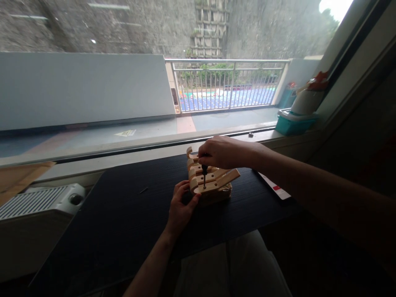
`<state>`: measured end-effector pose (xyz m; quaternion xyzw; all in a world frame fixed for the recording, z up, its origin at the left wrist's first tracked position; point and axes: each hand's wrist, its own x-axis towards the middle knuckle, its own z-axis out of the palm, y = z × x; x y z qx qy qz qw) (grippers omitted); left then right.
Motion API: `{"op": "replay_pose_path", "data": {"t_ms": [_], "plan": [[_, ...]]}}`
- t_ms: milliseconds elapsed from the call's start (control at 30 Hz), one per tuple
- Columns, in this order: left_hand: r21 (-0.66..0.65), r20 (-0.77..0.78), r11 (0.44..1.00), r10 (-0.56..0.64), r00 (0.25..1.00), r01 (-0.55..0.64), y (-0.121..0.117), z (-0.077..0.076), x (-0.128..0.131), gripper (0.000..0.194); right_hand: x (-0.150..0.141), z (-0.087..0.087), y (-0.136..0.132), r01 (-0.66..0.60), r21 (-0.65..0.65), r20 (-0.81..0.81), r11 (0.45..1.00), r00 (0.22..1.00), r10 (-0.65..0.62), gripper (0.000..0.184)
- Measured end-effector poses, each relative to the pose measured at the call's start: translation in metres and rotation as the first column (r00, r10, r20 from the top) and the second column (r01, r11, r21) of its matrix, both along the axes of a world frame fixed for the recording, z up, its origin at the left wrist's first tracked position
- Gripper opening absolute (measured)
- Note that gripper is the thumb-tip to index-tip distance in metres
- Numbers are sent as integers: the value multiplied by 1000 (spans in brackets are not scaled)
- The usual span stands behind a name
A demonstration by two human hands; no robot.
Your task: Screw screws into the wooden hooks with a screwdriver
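Note:
My right hand [218, 152] is closed round the dark handle of a screwdriver [204, 173], held upright. Its shaft points down to a hole or screw near the left end of the nearest slat of a wooden piece [212, 185] with curved hook-like ends. Several such slats lie side by side, with round holes along them. At the near left corner, my left hand [182, 204] grips the wooden piece between thumb and fingers. Some of the piece's far end is hidden behind my right hand.
The black table [130, 222] carries a small thin dark rod [144, 190] on the left and a white card or box [275, 187] on the right. A window sill runs behind it, with a teal box [295, 123] at the right. A white radiator [43, 198] stands left.

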<state>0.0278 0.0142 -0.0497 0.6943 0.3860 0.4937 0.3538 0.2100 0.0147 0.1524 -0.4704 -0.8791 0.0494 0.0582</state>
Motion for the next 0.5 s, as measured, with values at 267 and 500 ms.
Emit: {"op": "replay_pose_path", "data": {"t_ms": [267, 500], "plan": [[1, -6, 1000, -1, 1000, 1, 0, 2, -1, 31, -9, 18, -5, -12, -103, 96, 995, 995, 22, 27], [22, -4, 1000, 11, 1000, -11, 1, -1, 0, 30, -4, 9, -6, -12, -97, 37, 995, 999, 16, 22]]}}
